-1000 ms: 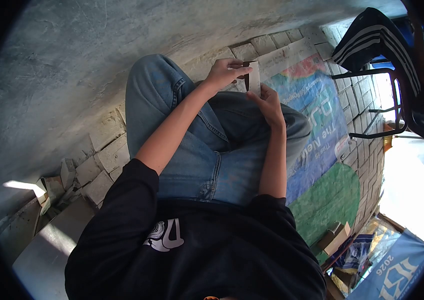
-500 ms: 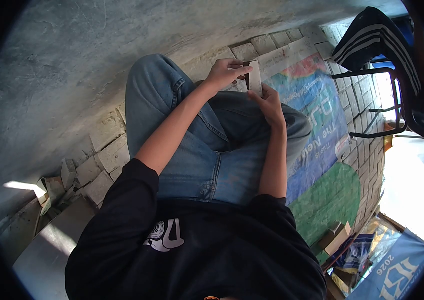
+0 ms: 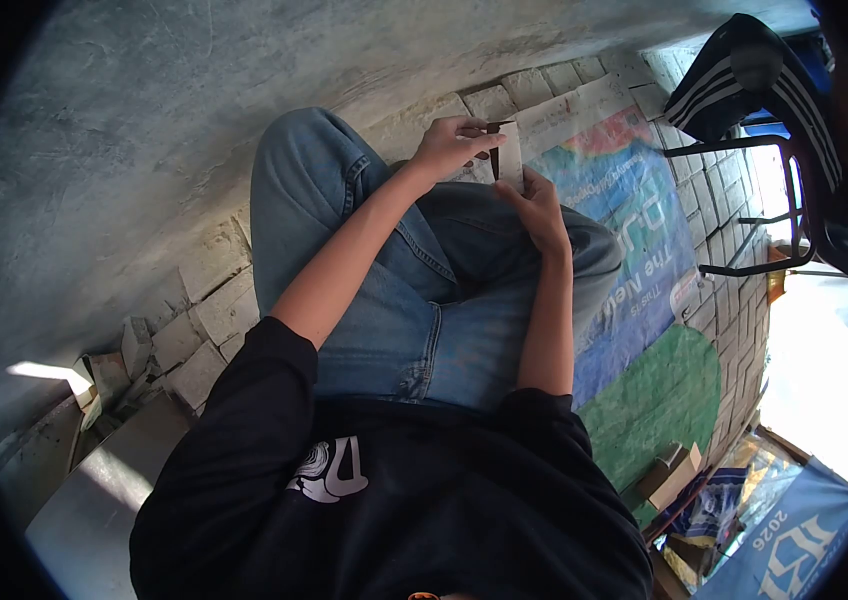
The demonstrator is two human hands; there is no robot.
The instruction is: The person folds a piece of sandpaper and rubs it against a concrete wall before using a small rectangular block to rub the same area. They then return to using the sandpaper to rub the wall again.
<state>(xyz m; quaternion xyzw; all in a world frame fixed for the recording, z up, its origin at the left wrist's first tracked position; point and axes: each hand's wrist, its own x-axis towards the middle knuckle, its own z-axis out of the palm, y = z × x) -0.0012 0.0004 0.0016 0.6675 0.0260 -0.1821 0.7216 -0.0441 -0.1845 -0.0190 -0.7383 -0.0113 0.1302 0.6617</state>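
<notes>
Pale oblong box [image 3: 510, 160], dark down one side — left grip [image 3: 444, 150] and right grip [image 3: 540, 208] clamped on it

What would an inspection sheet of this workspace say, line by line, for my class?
Surface: printed sheet on a brick floor.
Job's things: white box, as it appears, with a dark strip along one side.
Clutter: cardboard piece by the green area; broken bits near the wall.
Hands: left hand's fingers touch the box's upper part; right hand holds its lower end.
Cables: nothing seen.
Surroundings: grey wall; chair with striped cloth.
</notes>
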